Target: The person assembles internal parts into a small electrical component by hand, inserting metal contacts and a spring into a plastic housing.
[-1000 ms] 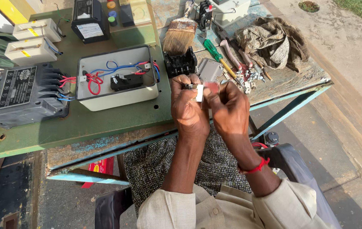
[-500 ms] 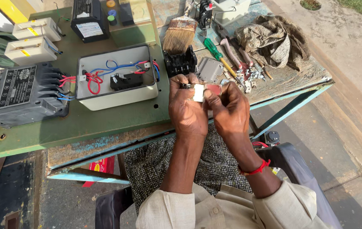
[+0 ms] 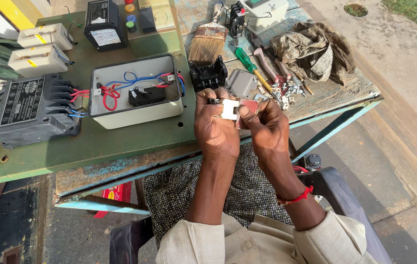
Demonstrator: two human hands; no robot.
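A seated person is working at the near edge of a worn green workbench, seen from above. The left hand and the right hand are meeting just above the bench edge, both closed around a small white part, which they are pinching between their fingertips. A reddish piece is showing just beside it against the right fingers, though the view is too tight to tell whether it is joined to the white part. A red cord is circling the right wrist.

Directly beyond the hands, a black terminal block and a grey cover plate are lying on the bench. To the left, an open grey junction box is showing red and blue wires, and further left a black multi-pole breaker is sitting. A paintbrush, a green-handled screwdriver, loose screws and a crumpled rag are lying to the right.
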